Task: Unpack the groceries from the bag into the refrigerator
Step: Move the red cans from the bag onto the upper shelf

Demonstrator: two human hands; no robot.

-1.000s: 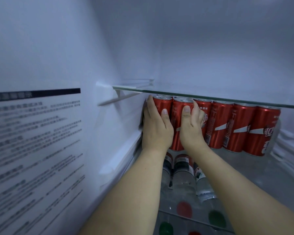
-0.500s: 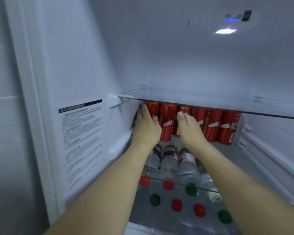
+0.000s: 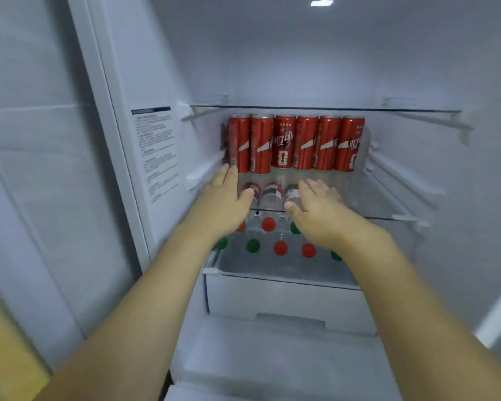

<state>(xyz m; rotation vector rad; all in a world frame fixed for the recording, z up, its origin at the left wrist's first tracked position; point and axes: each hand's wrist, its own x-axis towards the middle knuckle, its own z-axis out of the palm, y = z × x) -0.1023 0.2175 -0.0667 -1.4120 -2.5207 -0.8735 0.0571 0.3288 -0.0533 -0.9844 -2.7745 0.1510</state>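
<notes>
— So, what are the hands gripping?
— Nothing. The left hand (image 3: 224, 198) and right hand (image 3: 315, 208) both reach in with fingers spread loose, palms down, just in front of the cans.
— And the groceries?
— Six tall red aluminium drink cans (image 3: 295, 143) stand upright, side by side, on the middle clear glass shelf (image 3: 388, 209), under another glass shelf (image 3: 417, 110). The left fingertips come close to the leftmost can's base.
— Below?
— Clear plastic bottles with red and green caps (image 3: 280, 248) lie down, caps forward, above a white drawer (image 3: 287, 302).
</notes>
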